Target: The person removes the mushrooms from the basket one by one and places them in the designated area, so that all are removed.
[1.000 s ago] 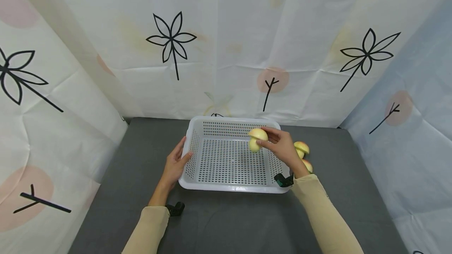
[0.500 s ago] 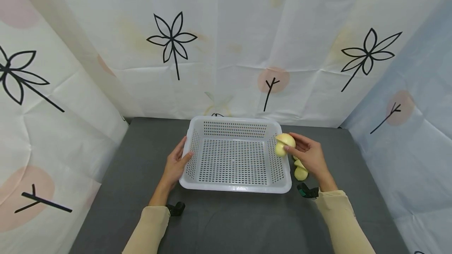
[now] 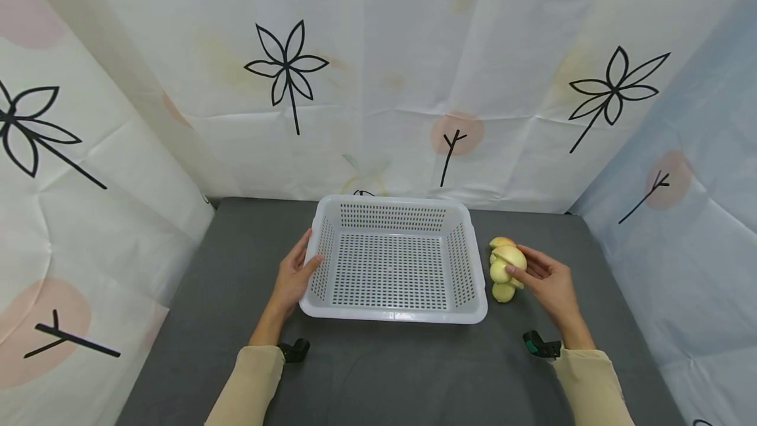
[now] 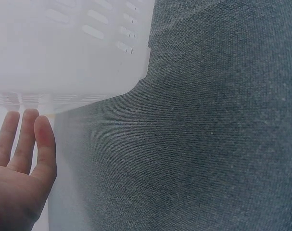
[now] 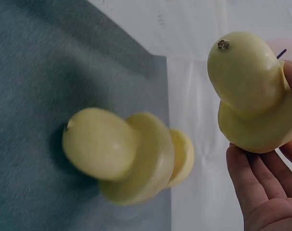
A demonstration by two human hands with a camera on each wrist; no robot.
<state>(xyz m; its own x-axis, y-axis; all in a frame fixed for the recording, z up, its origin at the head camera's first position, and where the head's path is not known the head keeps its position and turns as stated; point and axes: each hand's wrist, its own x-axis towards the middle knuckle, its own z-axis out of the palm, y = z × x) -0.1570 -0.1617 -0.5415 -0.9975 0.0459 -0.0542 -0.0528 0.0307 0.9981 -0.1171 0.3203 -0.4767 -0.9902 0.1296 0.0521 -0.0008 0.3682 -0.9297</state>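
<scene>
A pale yellow, mushroom-shaped gourd (image 5: 247,82) is held between the thumb and fingers of my right hand (image 3: 547,284), just right of the basket. Close below it on the grey table lie more such gourds (image 5: 102,144), one showing a reddish-yellow cap (image 3: 501,241) in the head view; the held one partly covers them. My left hand (image 3: 292,275) holds the left side of the white perforated basket (image 3: 393,315), thumb over the rim and fingers along the outer wall. In the left wrist view, its fingers (image 4: 28,139) reach up to the basket's side.
The grey tabletop (image 3: 378,373) extends around the basket. Fabric printed with leaves and trees (image 3: 378,84) stands close behind and at both sides. A black camera mount sits on each wrist, the right one (image 3: 541,345) lying low near the table.
The right hand has carried its gourd from over the basket, across the right rim, to beside the other gourds. The left hand and the basket have stayed in place.
</scene>
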